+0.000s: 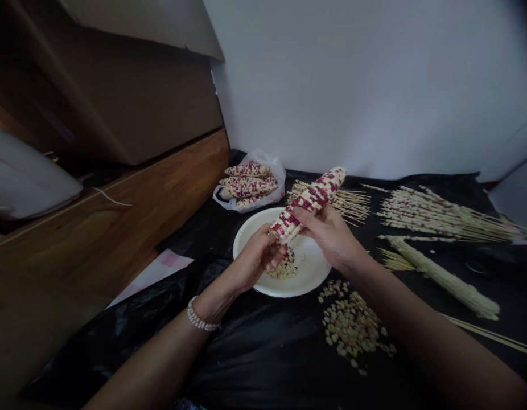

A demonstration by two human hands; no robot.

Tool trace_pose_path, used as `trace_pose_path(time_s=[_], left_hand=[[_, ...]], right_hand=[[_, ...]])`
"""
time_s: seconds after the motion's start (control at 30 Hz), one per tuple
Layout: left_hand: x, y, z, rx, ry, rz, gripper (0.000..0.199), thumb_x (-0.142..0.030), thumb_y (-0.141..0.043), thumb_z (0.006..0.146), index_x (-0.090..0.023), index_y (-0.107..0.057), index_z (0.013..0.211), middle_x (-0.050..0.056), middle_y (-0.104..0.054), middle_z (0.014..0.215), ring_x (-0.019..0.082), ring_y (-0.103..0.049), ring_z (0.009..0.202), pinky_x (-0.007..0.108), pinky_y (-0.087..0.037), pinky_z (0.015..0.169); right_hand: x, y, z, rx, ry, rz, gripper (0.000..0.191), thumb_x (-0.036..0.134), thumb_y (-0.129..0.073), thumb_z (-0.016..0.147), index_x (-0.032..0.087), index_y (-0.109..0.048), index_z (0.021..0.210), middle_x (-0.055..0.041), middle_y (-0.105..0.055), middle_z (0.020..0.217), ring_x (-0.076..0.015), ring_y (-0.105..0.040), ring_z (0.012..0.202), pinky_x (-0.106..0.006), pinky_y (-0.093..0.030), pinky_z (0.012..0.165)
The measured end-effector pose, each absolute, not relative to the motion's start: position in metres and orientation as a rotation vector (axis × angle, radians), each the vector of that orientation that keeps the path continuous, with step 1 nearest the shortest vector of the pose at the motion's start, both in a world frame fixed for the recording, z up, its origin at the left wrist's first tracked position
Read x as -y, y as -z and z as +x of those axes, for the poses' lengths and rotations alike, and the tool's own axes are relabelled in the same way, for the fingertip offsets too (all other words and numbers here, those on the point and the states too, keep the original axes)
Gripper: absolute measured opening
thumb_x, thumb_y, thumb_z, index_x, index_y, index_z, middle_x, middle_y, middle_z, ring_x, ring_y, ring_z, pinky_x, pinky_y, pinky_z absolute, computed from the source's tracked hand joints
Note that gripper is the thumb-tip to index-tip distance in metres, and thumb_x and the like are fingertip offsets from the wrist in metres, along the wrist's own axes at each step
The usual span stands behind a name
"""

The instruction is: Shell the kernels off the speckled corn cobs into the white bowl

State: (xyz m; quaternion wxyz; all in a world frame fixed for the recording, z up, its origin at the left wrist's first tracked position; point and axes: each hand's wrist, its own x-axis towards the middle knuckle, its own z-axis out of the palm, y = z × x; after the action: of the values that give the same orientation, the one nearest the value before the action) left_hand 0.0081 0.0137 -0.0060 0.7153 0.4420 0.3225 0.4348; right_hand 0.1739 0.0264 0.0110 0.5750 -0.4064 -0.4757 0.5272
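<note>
An ear of corn with mixed red and cream kernels is tilted over a white bowl. My left hand is closed around its lower end, the fingers curled underneath. Higher up, my right hand grips the ear with the thumb laid along its side. Loose kernels lie in the bowl beneath my left hand. To the right of the bowl, a pile of kernels is spread on black plastic sheeting.
Behind the bowl, a clear plastic bag holds several corn ears. Thin sticks threaded with kernels lie at right, near a bare cob and plain sticks. A wooden board and cardboard box stand at left.
</note>
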Motion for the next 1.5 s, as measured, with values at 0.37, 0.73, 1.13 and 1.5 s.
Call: trace_pose_path(time_s=[0.37, 0.73, 1.13, 1.5], left_hand=[[-0.012, 0.006, 0.01, -0.728, -0.988, 0.995, 0.026, -0.029, -0.067, 0.078, -0.018, -0.058, 0.099, 0.0, -0.064, 0.069, 0.008, -0.044, 0.046, 0.023, -0.025, 0.045], [-0.011, 0.006, 0.008, -0.66, -0.881, 1.026, 0.032, -0.049, -0.058, 0.094, -0.017, -0.059, 0.096, 0.0, -0.059, 0.065, 0.006, -0.035, 0.042, 0.023, -0.023, 0.044], [-0.016, 0.004, 0.002, -0.597, -0.829, 0.823, 0.021, -0.034, -0.063, 0.082, -0.016, -0.059, 0.093, 0.0, -0.057, 0.07, 0.006, -0.039, 0.048, 0.021, -0.03, 0.048], [-0.011, 0.008, 0.006, -0.663, -0.918, 0.835, 0.029, -0.013, -0.057, 0.063, -0.02, -0.048, 0.09, -0.008, -0.04, 0.059, 0.005, -0.027, 0.041, 0.019, -0.017, 0.042]], right_hand=[[-0.026, -0.014, 0.176, 1.065, -1.264, -0.97, 0.047, 0.052, -0.086, 0.07, 0.023, -0.064, 0.099, -0.0093, -0.075, 0.107, -0.0275, -0.073, 0.098, -0.048, -0.064, 0.088], [-0.031, -0.01, 0.181, 1.171, -1.233, -1.003, 0.049, 0.054, -0.083, 0.071, 0.024, -0.059, 0.1, -0.0055, -0.073, 0.098, -0.0229, -0.069, 0.083, -0.033, -0.052, 0.058], [-0.022, -0.01, 0.172, 1.277, -0.967, -1.03, 0.046, 0.04, -0.084, 0.07, 0.025, -0.054, 0.102, -0.0066, -0.073, 0.104, -0.0272, -0.071, 0.096, -0.049, -0.059, 0.089], [-0.023, 0.002, 0.164, 1.254, -0.91, -1.03, 0.049, 0.046, -0.086, 0.068, 0.024, -0.056, 0.101, -0.0065, -0.073, 0.101, -0.0279, -0.071, 0.095, -0.051, -0.058, 0.093]])
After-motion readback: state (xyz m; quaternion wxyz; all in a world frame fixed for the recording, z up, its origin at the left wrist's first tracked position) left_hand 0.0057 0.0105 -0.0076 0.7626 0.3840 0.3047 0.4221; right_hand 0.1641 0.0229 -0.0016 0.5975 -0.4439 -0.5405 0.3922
